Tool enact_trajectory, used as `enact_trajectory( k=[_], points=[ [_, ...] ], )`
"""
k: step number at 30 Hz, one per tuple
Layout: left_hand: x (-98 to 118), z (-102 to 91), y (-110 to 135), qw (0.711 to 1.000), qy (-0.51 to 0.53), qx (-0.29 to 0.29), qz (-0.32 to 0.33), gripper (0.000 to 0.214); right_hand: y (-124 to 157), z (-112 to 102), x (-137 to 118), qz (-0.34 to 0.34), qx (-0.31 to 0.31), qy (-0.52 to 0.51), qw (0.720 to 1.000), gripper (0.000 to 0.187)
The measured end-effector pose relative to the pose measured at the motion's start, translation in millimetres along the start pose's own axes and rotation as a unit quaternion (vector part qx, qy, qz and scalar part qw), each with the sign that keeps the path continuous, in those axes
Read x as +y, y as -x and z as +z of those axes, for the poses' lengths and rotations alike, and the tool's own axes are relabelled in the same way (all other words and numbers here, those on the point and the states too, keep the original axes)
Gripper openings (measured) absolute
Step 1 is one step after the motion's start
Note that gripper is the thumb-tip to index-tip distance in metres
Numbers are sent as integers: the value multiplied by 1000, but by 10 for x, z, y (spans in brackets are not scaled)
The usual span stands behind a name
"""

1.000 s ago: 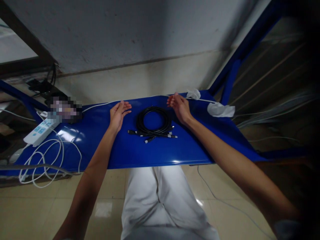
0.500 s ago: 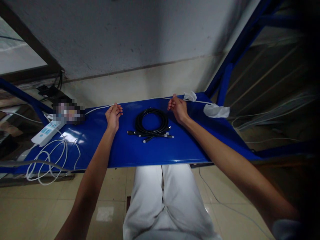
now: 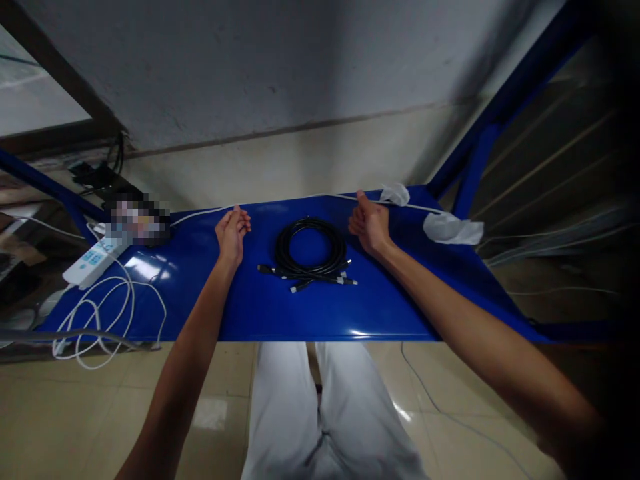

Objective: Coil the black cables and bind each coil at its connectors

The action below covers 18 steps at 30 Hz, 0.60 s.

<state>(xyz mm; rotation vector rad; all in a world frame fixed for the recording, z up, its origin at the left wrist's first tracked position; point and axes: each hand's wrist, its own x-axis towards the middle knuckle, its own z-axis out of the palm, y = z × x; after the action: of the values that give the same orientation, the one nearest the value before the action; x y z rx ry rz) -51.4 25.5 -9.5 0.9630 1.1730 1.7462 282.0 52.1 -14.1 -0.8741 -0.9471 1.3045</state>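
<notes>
"Position of the item?"
"I find the coil of black cable [image 3: 283, 247] lying flat on the blue bench [image 3: 325, 317], its plug ends [image 3: 300, 287] on the near side. It sits between my left hand [image 3: 233, 235] and my right hand [image 3: 369, 223], the right being nearer."
"Condition of the hands?"
"Both released, fingers loosely curled, thumbs up, apart from the coil."
"Surroundings?"
"Two crumpled white scraps [image 3: 453, 230] beyond the right hand; at far left, a white power strip [image 3: 80, 270] and loops of white cord [image 3: 131, 300]."
</notes>
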Motion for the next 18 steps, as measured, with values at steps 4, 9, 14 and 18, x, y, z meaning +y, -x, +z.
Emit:
enact_trajectory(
  k=[4, 9, 14, 18],
  points=[
    [22, 55, 44, 1000, -2, -7, -8, 34, 36, -30, -45, 4, -6, -12, 1000, 76],
    [65, 141, 125, 999, 16, -29, -5, 35, 46, -45, -84, 6, -12, -12, 1000, 78],
    [88, 195, 181, 999, 31, -35, -18, 33, 35, -63, -106, 13, -8, 0, 1000, 81],
    [89, 204, 181, 997, 59, -32, -28, 34, 23, -82, -116, 16, -15, -5, 1000, 81]
  ],
)
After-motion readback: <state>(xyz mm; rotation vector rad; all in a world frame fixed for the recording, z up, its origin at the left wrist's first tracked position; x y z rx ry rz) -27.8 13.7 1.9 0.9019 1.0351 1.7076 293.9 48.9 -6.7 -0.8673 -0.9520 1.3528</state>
